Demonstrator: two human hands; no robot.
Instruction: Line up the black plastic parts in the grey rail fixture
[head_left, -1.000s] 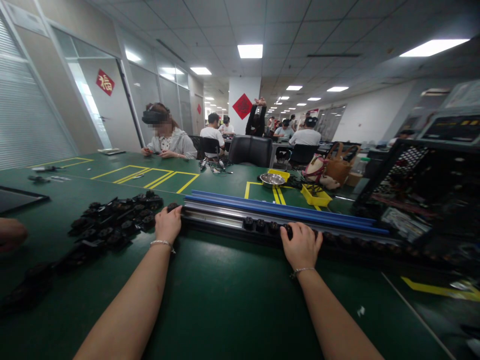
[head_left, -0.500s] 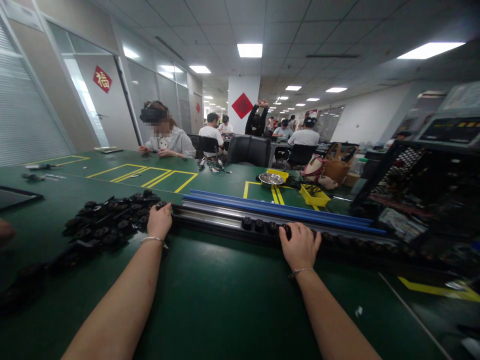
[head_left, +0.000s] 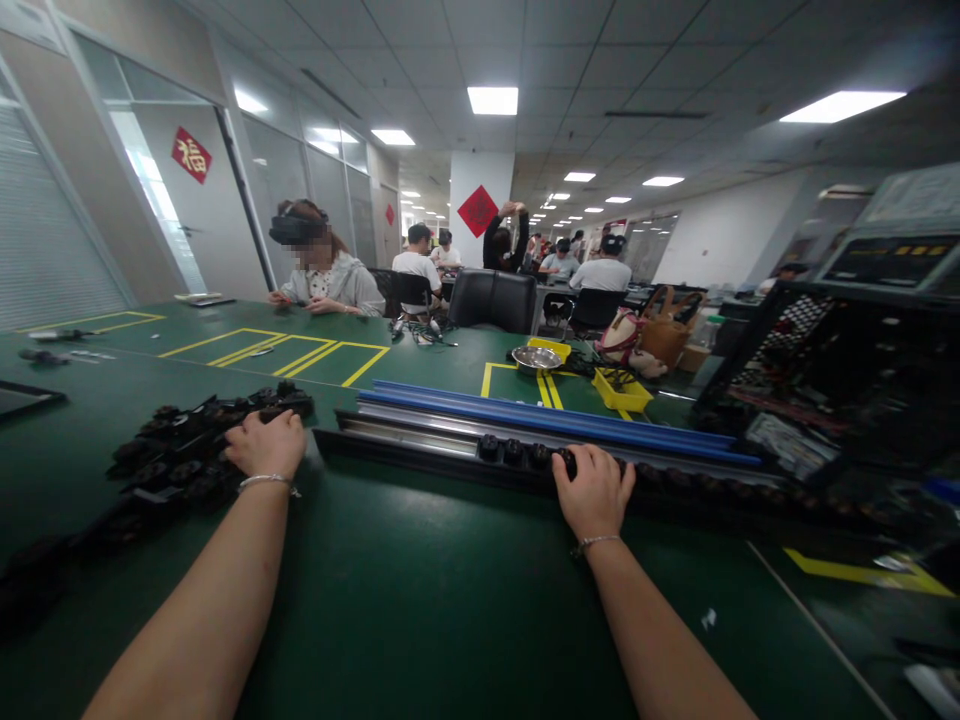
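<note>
My left hand [head_left: 268,444] is over the right side of a pile of black parts [head_left: 184,470], its fingers bent down among them; whether it grips one is hidden. My right hand [head_left: 596,490] rests on a row of round black parts [head_left: 513,452] set in a long black metal channel [head_left: 405,460]. Its fingers are spread over the row, and what lies beneath them is partly covered. The channel's left stretch shows bare silvery metal. Just behind it lie long blue rails [head_left: 540,415].
On the green table [head_left: 450,620] stand a metal bowl [head_left: 536,358] and a yellow tray [head_left: 622,392]. Dark equipment [head_left: 847,370] rises at the right. Across the table sits a person [head_left: 330,275] wearing a headset. A black tray edge [head_left: 30,400] shows at the left.
My left hand has moved left from the channel's left end to the pile of black parts. My right hand stays on the row. The view has shifted slightly.
</note>
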